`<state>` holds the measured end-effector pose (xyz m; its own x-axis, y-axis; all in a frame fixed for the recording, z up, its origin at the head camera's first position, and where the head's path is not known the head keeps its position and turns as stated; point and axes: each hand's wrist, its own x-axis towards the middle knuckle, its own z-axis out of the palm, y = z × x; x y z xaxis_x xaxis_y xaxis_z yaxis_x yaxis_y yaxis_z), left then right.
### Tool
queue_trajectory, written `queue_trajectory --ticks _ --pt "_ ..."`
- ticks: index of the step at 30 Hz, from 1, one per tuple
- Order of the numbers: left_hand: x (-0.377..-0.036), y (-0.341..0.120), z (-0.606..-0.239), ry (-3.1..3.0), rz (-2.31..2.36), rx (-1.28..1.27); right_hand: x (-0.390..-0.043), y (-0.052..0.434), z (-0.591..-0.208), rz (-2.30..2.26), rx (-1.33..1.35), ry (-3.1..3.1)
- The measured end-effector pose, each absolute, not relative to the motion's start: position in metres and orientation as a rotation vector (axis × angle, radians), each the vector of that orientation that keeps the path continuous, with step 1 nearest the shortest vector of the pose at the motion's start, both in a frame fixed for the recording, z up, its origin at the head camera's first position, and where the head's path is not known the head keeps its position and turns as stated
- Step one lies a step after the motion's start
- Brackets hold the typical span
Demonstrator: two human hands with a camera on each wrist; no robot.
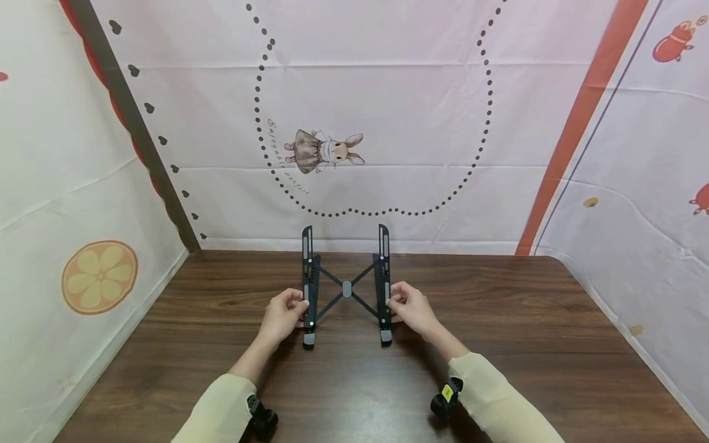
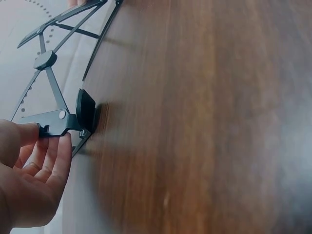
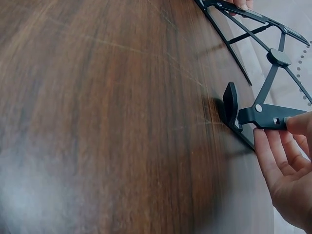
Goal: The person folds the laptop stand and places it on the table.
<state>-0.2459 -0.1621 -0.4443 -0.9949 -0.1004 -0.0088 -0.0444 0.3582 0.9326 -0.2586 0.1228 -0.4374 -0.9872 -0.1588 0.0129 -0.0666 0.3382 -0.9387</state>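
A black folding laptop stand (image 1: pixel 347 289) is spread out on the brown table, its two long side rails joined by crossed bars with a grey oval hub in the middle. My left hand (image 1: pixel 284 314) pinches the left rail near its front, thumb on top and fingers beneath. On the opposite rail, my right hand (image 1: pixel 411 307) pinches in the same way. The left wrist view shows the left hand (image 2: pixel 36 170) close behind an upturned front lip (image 2: pixel 86 109). A matching lip (image 3: pixel 230 105) stands beside the right hand (image 3: pixel 287 165) in the right wrist view.
The wood-grain table (image 1: pixel 221 332) ends at a white printed cloth (image 1: pixel 376 123) behind it. More printed cloth hangs at the left (image 1: pixel 44 184) and right sides. A small black camera (image 1: pixel 445 400) is strapped at each wrist, over pale yellow sleeves (image 1: pixel 221 406).
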Motion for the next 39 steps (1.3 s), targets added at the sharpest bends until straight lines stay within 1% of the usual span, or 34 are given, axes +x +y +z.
queue_trajectory --ticks 9,20,39 --pt "-0.248 -0.153 -0.445 -2.533 -1.783 0.099 -0.257 0.131 -0.437 -1.743 -0.16 2.54" --pt "-0.253 -0.144 -0.448 -2.535 -1.793 0.1 -0.255 0.141 -0.44 -1.735 -0.173 2.576" --pt "-0.258 -0.13 -0.446 -2.538 -1.794 0.049 -0.256 0.154 -0.442 -1.759 -0.112 2.567"
